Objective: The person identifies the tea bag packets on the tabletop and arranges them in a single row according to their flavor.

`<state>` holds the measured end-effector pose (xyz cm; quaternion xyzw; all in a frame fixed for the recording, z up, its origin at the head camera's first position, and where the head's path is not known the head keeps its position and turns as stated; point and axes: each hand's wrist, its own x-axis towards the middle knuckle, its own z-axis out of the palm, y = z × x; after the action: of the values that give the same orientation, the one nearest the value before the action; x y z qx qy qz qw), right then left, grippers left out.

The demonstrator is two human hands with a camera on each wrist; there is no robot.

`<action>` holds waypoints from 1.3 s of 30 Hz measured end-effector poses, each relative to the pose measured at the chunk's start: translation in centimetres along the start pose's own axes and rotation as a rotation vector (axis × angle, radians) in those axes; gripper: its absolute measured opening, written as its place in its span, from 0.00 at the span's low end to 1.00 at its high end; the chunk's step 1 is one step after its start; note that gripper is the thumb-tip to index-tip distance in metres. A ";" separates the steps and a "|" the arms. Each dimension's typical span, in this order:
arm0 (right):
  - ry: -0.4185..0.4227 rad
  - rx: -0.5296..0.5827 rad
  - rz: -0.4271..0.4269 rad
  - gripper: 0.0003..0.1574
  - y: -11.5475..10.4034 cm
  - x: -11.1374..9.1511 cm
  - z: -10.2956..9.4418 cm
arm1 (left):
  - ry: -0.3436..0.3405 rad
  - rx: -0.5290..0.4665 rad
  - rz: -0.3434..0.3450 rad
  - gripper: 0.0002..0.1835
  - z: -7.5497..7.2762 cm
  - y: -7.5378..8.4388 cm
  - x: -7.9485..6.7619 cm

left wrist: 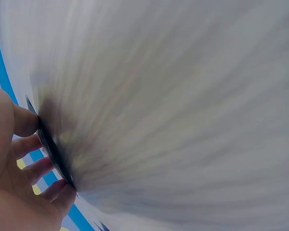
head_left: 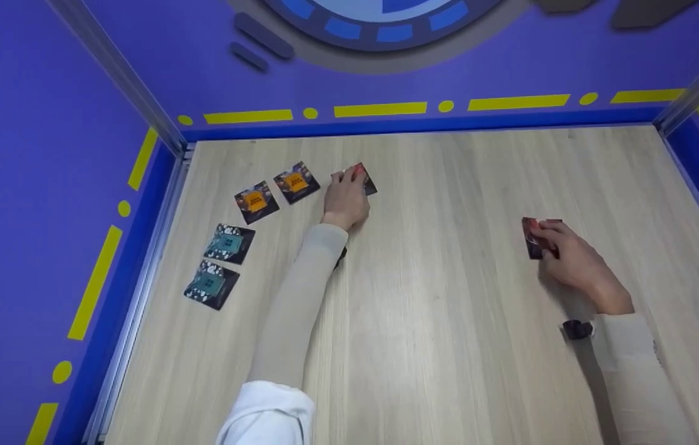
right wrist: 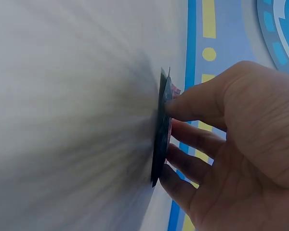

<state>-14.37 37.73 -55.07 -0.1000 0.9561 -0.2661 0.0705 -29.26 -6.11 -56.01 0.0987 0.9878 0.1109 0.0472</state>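
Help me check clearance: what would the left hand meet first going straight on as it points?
Past the red-and-black card it holds, the left hand would probably meet the patterned back wall; the tabletop between looks free, though depth is unclear.

Blue-purple panels [head_left: 170,68] marked with yellow dashes [head_left: 380,110] and dots [head_left: 446,106] line the far, left and right edges of a wood-grain tabletop [head_left: 436,346]; metal posts [head_left: 123,74] stand at its far corners, a round emblem [head_left: 380,34] beyond.

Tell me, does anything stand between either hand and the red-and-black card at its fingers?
Nothing visible does: the left hand directly touches the left red-and-black card, and the right hand directly touches the right red-and-black card.
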 end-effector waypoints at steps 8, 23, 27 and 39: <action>0.000 -0.015 0.013 0.35 0.3 -0.4 -0.2 | -0.004 -0.003 -0.007 0.27 -0.1 0.0 0.0; 0.042 -0.055 -0.027 0.34 0.2 -0.2 -0.1 | -0.013 0.069 -0.008 0.27 0.1 0.9 -0.5; 0.037 -0.053 -0.019 0.34 0.3 -0.3 -0.2 | -0.013 0.097 0.010 0.28 0.2 1.7 -0.7; 0.024 -0.055 0.007 0.35 0.1 -0.3 -0.1 | -0.040 0.075 0.050 0.26 0.7 3.6 -1.5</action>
<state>-14.10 37.98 -55.03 -0.0953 0.9642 -0.2407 0.0573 -27.04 -2.79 -55.75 0.1272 0.9874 0.0728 0.0602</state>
